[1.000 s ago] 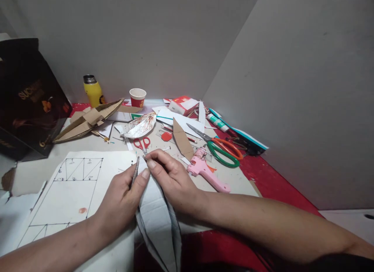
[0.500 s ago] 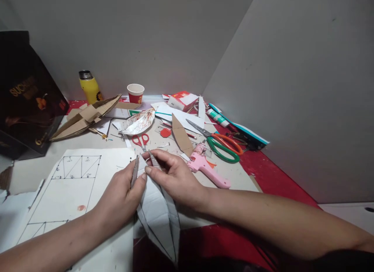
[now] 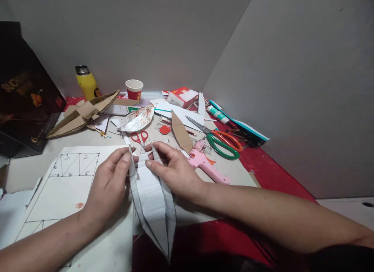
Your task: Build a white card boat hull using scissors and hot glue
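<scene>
Between my hands is a white cardboard boat shape (image 3: 152, 200), made of long pointed panels that meet at the tip nearest me. Its far ends stand apart as separate points. My left hand (image 3: 112, 178) pinches the left side panel near its far tip, thumb on top. My right hand (image 3: 175, 172) grips the right side, its thumb pressing on the middle panel and its fingers behind the right panel. Just beyond the far tips lie small red-handled scissors (image 3: 139, 137). A pink glue gun (image 3: 209, 166) rests beside my right hand.
A paper with a line drawing (image 3: 70, 190) lies at left, beside a dark box (image 3: 26, 92). Behind stand a brown cardboard boat (image 3: 87, 110), a yellow bottle (image 3: 87, 83) and a paper cup (image 3: 134, 89). Large scissors (image 3: 223, 147) and a brown cardboard piece (image 3: 181, 132) lie at right.
My left hand has moved left, pulling the left panel's far end away from the middle panel, so the gap there is wider. My right hand keeps its hold.
</scene>
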### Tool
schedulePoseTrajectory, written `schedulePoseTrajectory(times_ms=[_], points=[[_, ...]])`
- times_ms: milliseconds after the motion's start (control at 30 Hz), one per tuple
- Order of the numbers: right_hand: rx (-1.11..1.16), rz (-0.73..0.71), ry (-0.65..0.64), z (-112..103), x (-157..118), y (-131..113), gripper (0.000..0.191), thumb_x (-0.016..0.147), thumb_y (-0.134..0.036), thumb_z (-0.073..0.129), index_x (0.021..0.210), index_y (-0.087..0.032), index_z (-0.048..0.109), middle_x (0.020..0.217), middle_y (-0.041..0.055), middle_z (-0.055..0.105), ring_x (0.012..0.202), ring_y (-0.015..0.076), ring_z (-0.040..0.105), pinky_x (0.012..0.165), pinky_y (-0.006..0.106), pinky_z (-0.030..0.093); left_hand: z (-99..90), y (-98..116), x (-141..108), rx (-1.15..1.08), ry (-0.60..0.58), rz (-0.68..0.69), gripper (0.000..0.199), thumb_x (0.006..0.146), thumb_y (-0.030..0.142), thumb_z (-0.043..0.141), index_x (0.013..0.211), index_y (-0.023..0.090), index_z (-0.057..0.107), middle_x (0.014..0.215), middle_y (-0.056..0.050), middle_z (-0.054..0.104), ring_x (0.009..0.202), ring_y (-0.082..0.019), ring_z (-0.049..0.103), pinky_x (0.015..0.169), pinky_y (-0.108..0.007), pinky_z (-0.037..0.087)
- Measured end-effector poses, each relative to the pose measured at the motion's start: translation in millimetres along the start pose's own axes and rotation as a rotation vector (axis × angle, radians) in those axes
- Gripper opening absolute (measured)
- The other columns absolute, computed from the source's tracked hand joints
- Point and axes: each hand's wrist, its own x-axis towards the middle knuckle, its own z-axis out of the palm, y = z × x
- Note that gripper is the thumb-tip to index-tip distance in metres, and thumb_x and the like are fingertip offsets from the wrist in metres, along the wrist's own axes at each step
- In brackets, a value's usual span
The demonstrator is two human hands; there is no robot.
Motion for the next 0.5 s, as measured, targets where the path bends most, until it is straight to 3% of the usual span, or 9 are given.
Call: schedulePoseTrajectory(times_ms=[67,133,267,500], points=[[0.008,0.004,0.005,-1,1,0,0.022,0.077,-0.011,0.058,0.097,-0.02,0.057,0.085,-0.0019,0.058,0.076,0.0124,0.055,0.074,0.027,0.046,-0.6,-2,0,0.016,0.044,0.015,0.03,0.086,0.044,0.057,0.102,0.019,0.067,0.087,-0.002,0.074,0.077,-0.019,0.067,0.067,-0.027,0.052],[-0.02,0.005,0.012,-1,2,1,0.023,0.077,-0.01,0.058,0.097,-0.02,0.058,0.081,-0.0028,0.056,0.074,0.0121,0.053,0.072,0.026,0.045,0.1,-5,0,0.076,0.048,0.066,0.026,0.085,0.04,0.061,0.099,0.021,0.07,0.088,-0.001,0.076,0.08,-0.019,0.067,0.072,-0.027,0.053],[-0.098,-0.016,0.022,1,3,3,0.022,0.076,-0.009,0.057,0.097,-0.017,0.059,0.083,-0.0014,0.058,0.074,0.0124,0.051,0.073,0.027,0.045,3.0,-11,0,0.18,0.043,0.176,0.03,0.087,0.04,0.059,0.11,0.025,0.072,0.109,-0.002,0.074,0.101,-0.022,0.067,0.092,-0.033,0.05],[-0.118,-0.097,0.058,6,3,6,0.025,0.077,-0.012,0.057,0.101,-0.017,0.063,0.1,0.0037,0.068,0.088,0.0161,0.061,0.085,0.031,0.048,7.8,-13,-1,0.168,0.114,0.178,0.034,0.089,0.041,0.056,0.118,0.027,0.068,0.121,0.001,0.07,0.115,-0.023,0.062,0.103,-0.035,0.046]])
